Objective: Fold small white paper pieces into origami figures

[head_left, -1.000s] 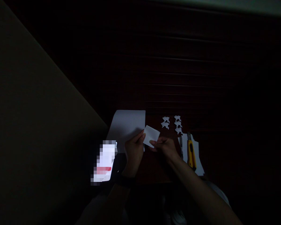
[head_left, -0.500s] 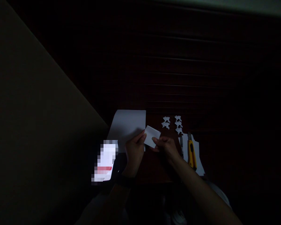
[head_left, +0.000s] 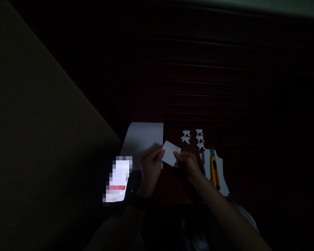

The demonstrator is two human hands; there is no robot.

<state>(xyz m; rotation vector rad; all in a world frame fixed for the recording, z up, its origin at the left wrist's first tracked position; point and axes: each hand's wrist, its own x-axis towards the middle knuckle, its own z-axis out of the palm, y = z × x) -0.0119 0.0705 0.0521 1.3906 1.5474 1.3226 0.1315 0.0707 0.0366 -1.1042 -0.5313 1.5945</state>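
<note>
A small white piece of paper (head_left: 170, 152) is held up between my two hands, tilted a little above the dark table. My left hand (head_left: 151, 169) pinches its left edge with thumb and fingers. At the right edge, the thumb of my right hand (head_left: 187, 164) lies on the paper's face, with the fingers behind it. A larger white sheet (head_left: 143, 137) lies under and beyond my left hand. Past my right hand, several small folded paper figures (head_left: 199, 138) lie in two columns. The fingers behind the paper are partly hidden.
On the right, a yellow utility knife (head_left: 215, 172) rests on white paper sheets (head_left: 223, 174), beside a dark slim object. A lit phone (head_left: 119, 179), its screen blurred, is at the left near my wrist. A pale wall (head_left: 54, 122) rises on the left.
My right hand and its edge of the paper have shifted slightly right. The paper's face now looks flatter, without the strip seen along its upper edge before. My left hand has barely moved.
</note>
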